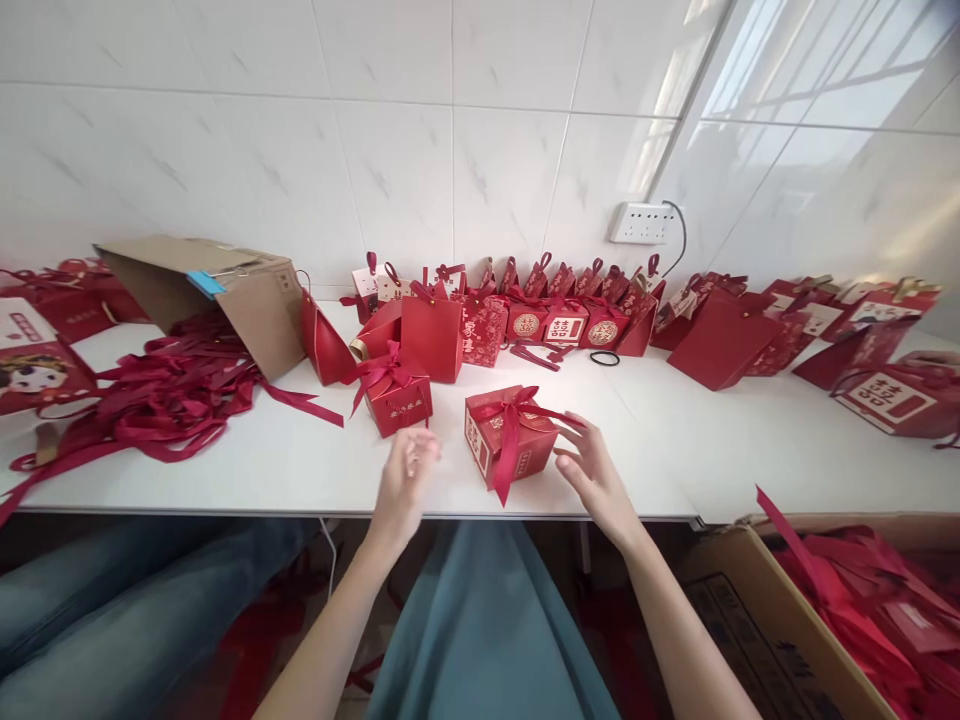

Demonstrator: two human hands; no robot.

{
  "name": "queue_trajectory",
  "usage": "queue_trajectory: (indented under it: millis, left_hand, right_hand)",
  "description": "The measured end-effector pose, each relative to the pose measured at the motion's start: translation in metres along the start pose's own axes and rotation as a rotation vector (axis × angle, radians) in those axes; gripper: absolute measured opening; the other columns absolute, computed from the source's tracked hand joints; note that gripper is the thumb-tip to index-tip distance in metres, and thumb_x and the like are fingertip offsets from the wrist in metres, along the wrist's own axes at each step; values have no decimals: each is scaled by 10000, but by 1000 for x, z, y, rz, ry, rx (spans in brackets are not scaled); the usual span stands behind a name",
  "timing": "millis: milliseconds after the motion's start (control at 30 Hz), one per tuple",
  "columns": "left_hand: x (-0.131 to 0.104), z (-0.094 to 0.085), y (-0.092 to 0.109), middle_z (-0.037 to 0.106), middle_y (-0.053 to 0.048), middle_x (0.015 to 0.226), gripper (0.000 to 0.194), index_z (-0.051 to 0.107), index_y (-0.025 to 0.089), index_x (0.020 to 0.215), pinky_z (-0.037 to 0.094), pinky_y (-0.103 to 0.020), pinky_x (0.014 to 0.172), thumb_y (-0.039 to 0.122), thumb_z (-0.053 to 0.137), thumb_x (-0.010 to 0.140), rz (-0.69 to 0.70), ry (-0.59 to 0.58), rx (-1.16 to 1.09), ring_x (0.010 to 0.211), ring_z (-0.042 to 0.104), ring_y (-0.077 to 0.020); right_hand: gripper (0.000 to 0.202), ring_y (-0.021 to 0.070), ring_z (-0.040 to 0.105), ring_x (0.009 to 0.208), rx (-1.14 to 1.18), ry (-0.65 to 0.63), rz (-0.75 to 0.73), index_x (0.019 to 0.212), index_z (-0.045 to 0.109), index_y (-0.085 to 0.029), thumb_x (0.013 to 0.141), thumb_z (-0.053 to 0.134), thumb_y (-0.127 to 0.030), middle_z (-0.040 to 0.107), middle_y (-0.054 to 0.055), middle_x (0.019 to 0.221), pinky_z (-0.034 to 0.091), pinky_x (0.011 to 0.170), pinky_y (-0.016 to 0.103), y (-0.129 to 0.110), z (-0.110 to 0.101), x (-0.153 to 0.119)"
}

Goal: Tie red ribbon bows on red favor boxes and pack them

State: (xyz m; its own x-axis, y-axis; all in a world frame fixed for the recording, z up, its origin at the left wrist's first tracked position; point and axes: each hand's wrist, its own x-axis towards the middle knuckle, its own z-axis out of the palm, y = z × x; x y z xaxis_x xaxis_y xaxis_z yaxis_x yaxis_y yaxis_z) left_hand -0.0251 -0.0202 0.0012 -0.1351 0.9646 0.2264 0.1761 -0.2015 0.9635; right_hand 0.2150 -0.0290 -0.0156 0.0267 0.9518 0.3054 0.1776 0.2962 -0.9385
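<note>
A red gift box [531,448] tied with a ribbon bow stands on the white table [315,480] in front of me. Just right of it is my right hand [596,475], fingers apart and holding nothing, with fingertips close to the bow's tail; whether they touch it I cannot tell. My left hand [409,475] is raised left of the box, its fingers loosely curled and apart, with nothing in them. A smaller red box with a bow [400,402] stands just beyond my left hand.
Many red boxes [525,320] line the wall. Loose ribbons [187,390] spill from a tipped cardboard box [262,310] at left. An open carton [757,610] of red items is at lower right. A black ring [604,358] lies behind. Someone's jeans [150,600] show at lower left.
</note>
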Motion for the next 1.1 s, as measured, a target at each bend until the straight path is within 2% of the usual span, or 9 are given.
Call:
queue_trajectory:
  millis: [67, 167, 267, 367, 467, 600, 800, 967, 1100]
  left_hand:
    - [4, 14, 5, 569, -92, 1085, 433, 462, 194, 1045, 451, -342, 815, 500, 543, 750, -52, -91, 53, 999, 564, -212]
    - [14, 32, 12, 412, -141, 1329, 613, 359, 201, 1193, 391, -408, 962, 515, 591, 720, -77, -142, 67, 1227, 429, -258]
    - [26, 44, 20, 370, -144, 1380, 620, 349, 198, 1225, 338, -428, 1024, 478, 597, 731, -83, -172, 51, 1289, 368, -273]
    - [33, 48, 25, 484, -116, 1279, 508, 399, 198, 1191, 380, -396, 993, 391, 578, 756, -73, -249, 31, 1207, 467, -254]
    - [31, 46, 24, 542, -80, 1203, 451, 422, 211, 1173, 429, -355, 945, 337, 559, 763, -58, -288, -13, 1161, 503, -230]
    - [20, 38, 17, 541, -64, 1224, 434, 435, 222, 1189, 442, -333, 939, 377, 522, 793, -27, -315, -114, 1171, 502, -216]
    - [0, 32, 23, 581, -60, 1093, 242, 531, 191, 915, 479, -292, 834, 409, 550, 811, -10, -114, -88, 1053, 557, -203]
    - [-24, 30, 46, 553, -2, 802, 105, 508, 194, 773, 477, -231, 704, 263, 550, 840, 286, 54, 49, 779, 563, -125]
    - [-47, 33, 64, 570, 6, 753, 129, 536, 200, 858, 490, -281, 707, 98, 592, 802, 797, 58, 185, 711, 548, -119]
  right_hand:
    - [683, 269, 363, 1301, 87, -128, -15, 1323, 297, -330, 759, 644, -496, 263, 103, 1462, 430, 969, 457, 7, -4, 9]
    - [902, 284, 277, 1354, 63, -261, -53, 1386, 211, -367, 666, 748, -457, 159, 98, 1508, 384, 1012, 487, 14, -16, 30]
    - [1061, 292, 177, 1392, -45, -388, -94, 1427, 140, -367, 600, 805, -396, 72, 87, 1531, 306, 1066, 504, 12, -22, 51]
    - [1106, 286, 257, 1363, -81, -477, -102, 1450, 86, -318, 606, 799, -361, 204, 116, 1491, 308, 1073, 481, 6, -15, 61]
    - [1096, 283, 358, 1295, -156, -436, -145, 1452, 109, -271, 605, 798, -360, 339, 122, 1393, 325, 1070, 470, 2, -2, 53]
    - [1087, 286, 324, 1296, -264, -275, -298, 1445, 126, -278, 601, 804, -381, 307, 119, 1355, 337, 1065, 482, 0, 10, 27]
    - [1048, 291, 277, 1319, -375, -155, -444, 1454, 15, -310, 702, 746, -328, 221, 140, 1379, 394, 1026, 492, -7, 12, -3]
    - [1026, 290, 228, 1348, -437, -68, -549, 1456, -54, -308, 760, 700, -303, 208, 158, 1391, 370, 1045, 505, -25, 15, -15]
    - [950, 287, 256, 1336, -428, 24, -637, 1458, -34, -313, 801, 653, -272, 233, 150, 1397, 357, 1048, 523, -37, 20, -22]
